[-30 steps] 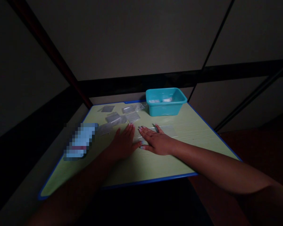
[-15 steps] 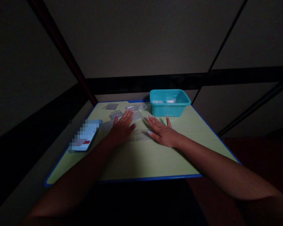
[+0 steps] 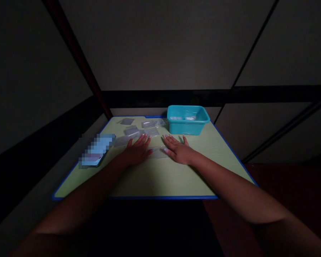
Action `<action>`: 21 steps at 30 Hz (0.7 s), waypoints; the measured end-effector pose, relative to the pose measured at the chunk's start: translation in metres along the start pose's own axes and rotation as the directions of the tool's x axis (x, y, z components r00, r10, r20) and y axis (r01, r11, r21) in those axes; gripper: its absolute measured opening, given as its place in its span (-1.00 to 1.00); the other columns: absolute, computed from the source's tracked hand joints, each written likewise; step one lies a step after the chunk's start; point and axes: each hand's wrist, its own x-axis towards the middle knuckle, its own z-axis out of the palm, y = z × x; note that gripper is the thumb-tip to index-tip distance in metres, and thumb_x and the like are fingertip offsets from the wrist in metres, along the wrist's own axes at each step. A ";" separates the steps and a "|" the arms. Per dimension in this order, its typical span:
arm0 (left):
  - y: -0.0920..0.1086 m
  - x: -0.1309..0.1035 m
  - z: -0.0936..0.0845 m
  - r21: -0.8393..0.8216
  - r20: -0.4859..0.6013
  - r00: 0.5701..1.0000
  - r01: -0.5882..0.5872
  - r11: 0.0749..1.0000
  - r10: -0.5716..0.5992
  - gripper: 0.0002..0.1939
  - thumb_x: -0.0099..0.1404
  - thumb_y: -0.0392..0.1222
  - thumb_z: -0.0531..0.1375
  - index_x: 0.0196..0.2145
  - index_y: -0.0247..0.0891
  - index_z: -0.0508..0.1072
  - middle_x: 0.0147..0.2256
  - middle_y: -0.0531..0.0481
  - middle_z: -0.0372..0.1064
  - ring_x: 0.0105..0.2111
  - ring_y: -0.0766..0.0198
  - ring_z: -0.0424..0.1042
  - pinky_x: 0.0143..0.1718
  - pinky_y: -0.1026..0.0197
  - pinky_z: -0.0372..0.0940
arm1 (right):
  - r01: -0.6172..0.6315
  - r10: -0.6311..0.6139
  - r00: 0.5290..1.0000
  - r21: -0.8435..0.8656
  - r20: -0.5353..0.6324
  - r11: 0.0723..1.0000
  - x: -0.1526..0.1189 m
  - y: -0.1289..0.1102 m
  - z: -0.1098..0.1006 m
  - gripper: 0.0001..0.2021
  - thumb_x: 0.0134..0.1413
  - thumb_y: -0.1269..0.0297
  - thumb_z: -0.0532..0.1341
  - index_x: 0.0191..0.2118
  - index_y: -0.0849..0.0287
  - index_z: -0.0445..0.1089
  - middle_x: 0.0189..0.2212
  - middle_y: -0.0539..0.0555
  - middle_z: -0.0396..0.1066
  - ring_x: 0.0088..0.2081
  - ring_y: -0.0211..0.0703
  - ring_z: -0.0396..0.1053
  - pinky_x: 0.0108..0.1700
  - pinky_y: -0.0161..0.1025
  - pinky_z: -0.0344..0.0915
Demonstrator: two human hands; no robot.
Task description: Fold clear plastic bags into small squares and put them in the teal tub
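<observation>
My left hand [image 3: 137,151] lies palm down with spread fingers, its thumb by the left end of a clear plastic bag [image 3: 158,153]. My right hand [image 3: 178,150] is flat too, fingers apart, with its thumb at the bag's right side. Neither hand grips anything. Beyond my left hand lie several flat clear packets, among them a greyish one [image 3: 131,130], one farther left [image 3: 127,121] and a crinkled one [image 3: 153,123]. A teal basket [image 3: 187,127] with some clear packets inside stands behind my right hand.
The pale green table [image 3: 160,182] has a blue edge. A phone [image 3: 97,150] with a lit, partly pixelated screen lies at its left side. Grey wall panels [image 3: 160,53] with a dark band rise behind the table.
The view has shifted slightly. My left hand has drawn back toward me, uncovering more of the packets beyond it. My right hand stays flat near the bag.
</observation>
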 end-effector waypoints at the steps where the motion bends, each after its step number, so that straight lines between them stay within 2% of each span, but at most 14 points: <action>1: 0.001 0.000 -0.001 0.003 -0.003 1.000 0.004 1.000 -0.004 -0.35 0.42 0.06 -0.25 0.34 -0.34 -0.19 0.34 -0.27 -0.32 0.34 -0.01 -0.27 0.19 -0.39 -0.20 | -0.002 0.002 0.999 0.004 -0.039 1.000 0.001 0.002 -0.003 -0.40 0.31 0.04 -0.16 0.37 0.16 -0.21 0.35 0.20 -0.18 0.35 0.04 -0.21 0.22 0.36 -0.38; 4: 0.009 -0.001 -0.008 0.021 -0.036 0.999 0.011 1.000 -0.010 -0.34 0.42 0.07 -0.23 0.33 -0.38 -0.14 0.34 -0.31 -0.33 0.33 -0.05 -0.26 0.17 -0.40 -0.19 | -0.027 0.029 0.994 0.018 -0.106 0.999 0.004 0.014 -0.017 -0.52 0.31 0.14 -0.09 0.23 0.26 0.16 0.19 0.28 0.21 0.19 0.03 0.17 0.18 0.03 0.02; 6: 0.022 -0.001 -0.014 0.032 -0.050 0.999 -0.012 0.999 0.014 -0.32 0.41 0.10 -0.22 0.33 -0.39 -0.12 0.34 -0.32 -0.33 0.33 -0.06 -0.25 0.19 -0.37 -0.19 | -0.042 0.044 0.996 0.023 -0.082 0.999 0.007 0.026 -0.025 -0.64 0.29 0.21 -0.03 0.01 0.25 0.38 -0.03 0.23 0.43 -0.04 -0.08 0.37 -0.02 -0.23 0.21; 9: 0.049 0.002 -0.022 0.034 -0.054 0.997 -0.060 0.998 0.062 -0.28 0.40 0.13 -0.20 0.33 -0.44 -0.11 0.33 -0.33 -0.29 0.33 -0.01 -0.24 0.22 -0.26 -0.12 | -0.091 0.091 0.995 0.001 -0.042 0.996 0.010 0.046 -0.033 -0.75 0.22 0.24 0.08 -0.16 0.24 0.44 -0.22 0.16 0.50 -0.24 -0.14 0.41 -0.26 -0.33 0.21; 11: 0.067 0.006 -0.023 0.044 -0.072 0.996 -0.046 0.998 0.049 -0.23 0.38 0.15 -0.14 0.31 -0.53 -0.08 0.32 -0.39 -0.24 0.33 -0.02 -0.19 0.21 -0.21 -0.06 | -0.142 0.142 0.990 -0.028 -0.024 0.989 0.011 0.058 -0.034 -0.74 0.19 0.17 0.13 -0.19 0.27 0.44 -0.26 0.19 0.50 -0.27 -0.11 0.40 -0.33 -0.31 0.18; 13: 0.080 0.010 -0.019 0.065 -0.143 0.989 -0.030 0.997 0.039 -0.18 0.35 0.20 -0.08 0.29 -0.57 -0.04 0.31 -0.43 -0.21 0.32 -0.06 -0.18 0.21 -0.18 -0.04 | -0.183 0.183 0.983 -0.055 -0.002 0.982 0.009 0.066 -0.036 -0.69 0.16 0.09 0.17 -0.18 0.27 0.42 -0.26 0.20 0.50 -0.29 -0.10 0.40 -0.37 -0.31 0.16; 16: 0.087 0.014 -0.010 0.071 -0.199 0.980 -0.015 0.997 0.029 -0.16 0.32 0.22 -0.04 0.28 -0.57 -0.01 0.30 -0.47 -0.19 0.31 -0.11 -0.16 0.20 -0.20 -0.04 | -0.211 0.216 0.975 -0.085 0.048 0.974 0.007 0.073 -0.039 -0.62 0.11 0.00 0.21 -0.16 0.24 0.41 -0.27 0.17 0.49 -0.30 -0.10 0.40 -0.40 -0.31 0.14; 21: 0.087 0.011 0.002 0.030 -0.177 0.979 -0.095 0.995 0.099 -0.11 0.29 0.27 -0.05 0.29 -0.53 -0.06 0.32 -0.43 -0.26 0.33 -0.09 -0.24 0.21 -0.25 -0.10 | -0.200 0.214 0.965 -0.100 0.153 0.975 0.004 0.073 -0.043 -0.64 0.07 0.00 0.25 -0.22 0.24 0.44 -0.30 0.15 0.50 -0.33 -0.11 0.38 -0.43 -0.32 0.11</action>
